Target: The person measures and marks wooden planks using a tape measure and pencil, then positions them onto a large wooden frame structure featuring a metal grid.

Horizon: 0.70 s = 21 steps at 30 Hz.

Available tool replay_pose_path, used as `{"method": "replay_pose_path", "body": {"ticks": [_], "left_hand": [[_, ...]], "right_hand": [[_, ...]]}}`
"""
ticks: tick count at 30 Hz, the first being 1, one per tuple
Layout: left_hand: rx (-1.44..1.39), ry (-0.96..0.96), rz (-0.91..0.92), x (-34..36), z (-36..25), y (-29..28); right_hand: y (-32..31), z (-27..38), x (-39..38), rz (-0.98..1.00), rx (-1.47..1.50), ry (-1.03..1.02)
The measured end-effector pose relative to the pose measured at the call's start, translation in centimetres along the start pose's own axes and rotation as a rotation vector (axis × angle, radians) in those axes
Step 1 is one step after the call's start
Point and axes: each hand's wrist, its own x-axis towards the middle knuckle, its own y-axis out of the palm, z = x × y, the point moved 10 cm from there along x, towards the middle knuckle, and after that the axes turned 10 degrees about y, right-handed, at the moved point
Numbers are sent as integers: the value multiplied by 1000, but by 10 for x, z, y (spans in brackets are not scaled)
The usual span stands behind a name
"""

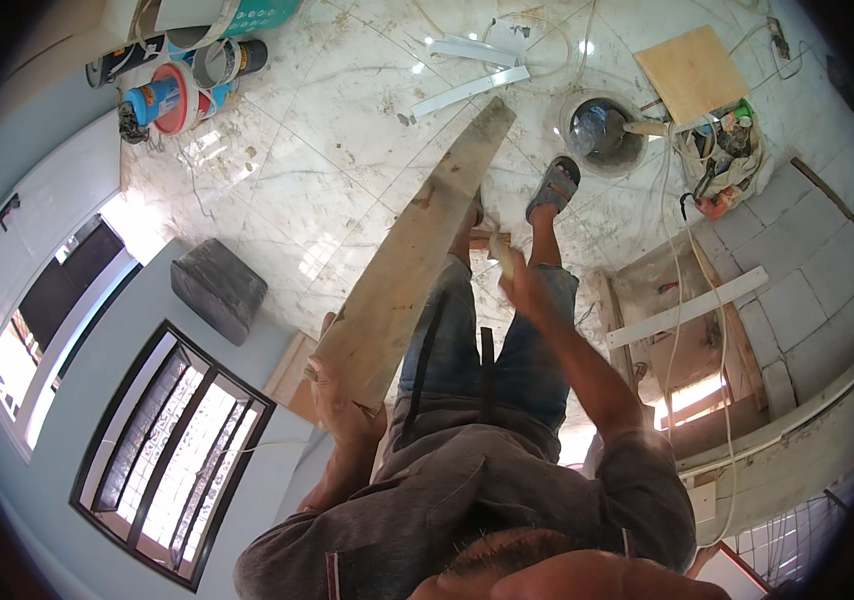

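Observation:
My left hand (342, 395) grips the near end of a long, worn pale board (402, 280), which slants up and away over my left leg, its far tip over the floor. My right hand (522, 285) is closed on a pale handle-like tool (502, 250) just right of the board, between my legs; its far part is hard to make out. Behind it a small brown wooden piece (487, 242) shows near my sandalled feet (557, 185).
Ahead on the tiled floor (337, 140) lie white strips (469, 90), a bucket (602, 130), a plywood square (687, 70), a tool sack (722, 160) and cables. Paint pails (172, 100) and a dark block (219, 290) stand left. A tiled counter (787, 275) is right.

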Motion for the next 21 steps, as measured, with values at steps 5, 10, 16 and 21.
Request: {"method": "replay_pose_path", "body": {"ticks": [5, 10, 16, 21], "left_hand": [[108, 41, -41, 16, -14, -10], [221, 2, -135, 20, -19, -31], [131, 25, -87, 51, -26, -32], [222, 56, -147, 67, -39, -46]], "right_hand": [[-53, 52, 43, -127, -147, -166], [-20, 55, 12, -65, -66, -456], [-28, -30, 176, -17, -246, 157], [-8, 16, 127, 16, -122, -253]]}}
